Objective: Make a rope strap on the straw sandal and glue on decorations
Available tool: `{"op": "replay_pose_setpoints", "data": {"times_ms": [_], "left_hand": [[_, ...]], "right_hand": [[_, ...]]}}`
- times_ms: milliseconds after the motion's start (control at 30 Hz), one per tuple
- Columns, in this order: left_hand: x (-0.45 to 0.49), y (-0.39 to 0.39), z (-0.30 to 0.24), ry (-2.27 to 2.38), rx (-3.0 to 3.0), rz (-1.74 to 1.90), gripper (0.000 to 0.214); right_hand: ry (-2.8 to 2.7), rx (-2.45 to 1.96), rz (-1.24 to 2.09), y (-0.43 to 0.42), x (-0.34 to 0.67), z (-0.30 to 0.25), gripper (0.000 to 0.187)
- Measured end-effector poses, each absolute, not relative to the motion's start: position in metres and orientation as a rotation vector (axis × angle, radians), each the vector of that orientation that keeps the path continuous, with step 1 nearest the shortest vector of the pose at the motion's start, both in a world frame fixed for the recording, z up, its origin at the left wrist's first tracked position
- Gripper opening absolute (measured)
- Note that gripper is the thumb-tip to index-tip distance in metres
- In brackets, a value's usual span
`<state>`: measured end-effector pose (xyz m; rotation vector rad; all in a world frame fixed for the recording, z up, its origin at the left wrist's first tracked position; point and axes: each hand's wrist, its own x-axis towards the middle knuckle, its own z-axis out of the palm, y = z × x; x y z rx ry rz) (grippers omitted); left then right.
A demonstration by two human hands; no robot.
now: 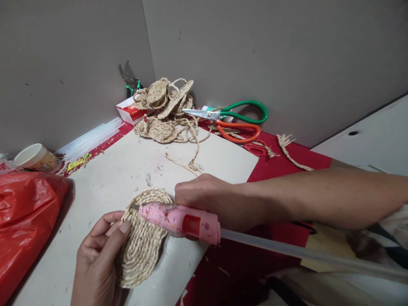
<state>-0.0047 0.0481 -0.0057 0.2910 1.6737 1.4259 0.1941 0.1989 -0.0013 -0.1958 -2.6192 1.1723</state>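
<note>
My left hand [102, 255] pinches the left edge of a woven straw sole [145, 250], an oval piece made of coiled braided cord. In my right hand [207, 193] is a pink glue gun [172, 216], its fingers wrapped round the handle, which is mostly hidden. The gun's dark nozzle points left and lies over the sole's upper left edge, close to my left fingertips; whether it touches cannot be made out. A long translucent glue stick [287, 250] runs out of the gun's back end towards the lower right.
Behind the white board [105, 170] lie a heap of braided straw pieces [159, 127], green-and-orange-handled scissors [219, 114] and pruning shears [130, 78]. Spare glue sticks [92, 136] and a paper cup [35, 157] stand left, near a red plastic bag [28, 225]. Grey walls close the back.
</note>
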Motion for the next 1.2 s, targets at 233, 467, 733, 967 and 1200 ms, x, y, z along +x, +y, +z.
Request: {"op": "replay_pose_setpoints", "data": {"times_ms": [233, 467, 733, 967, 1200], "left_hand": [[-0.0035, 0.0458, -0.0054, 1.661, 0.297, 1.42, 0.043], [0.0008, 0.0491, -0.0015, 1.667, 0.3, 1.425, 0.044], [0.0008, 0.0483, -0.0003, 1.675, 0.29, 1.428, 0.045], [0.0022, 0.0506, 0.002, 1.696, 0.283, 1.415, 0.044], [0.0021, 0.0511, 0.0007, 1.705, 0.277, 1.431, 0.043]], "right_hand": [[-2.667, -0.221, 1.183, 0.1962, 0.1947, 0.0017, 0.009], [-2.735, -0.214, 1.212, 0.1952, 0.1929, 0.0062, 0.014], [-2.736, -0.193, 1.192, 0.1955, 0.194, 0.006, 0.013], [-2.635, -0.2, 1.14, 0.1957, 0.1974, 0.0046, 0.012], [-2.573, -0.196, 1.118, 0.1958, 0.1989, 0.0046, 0.013]]}}
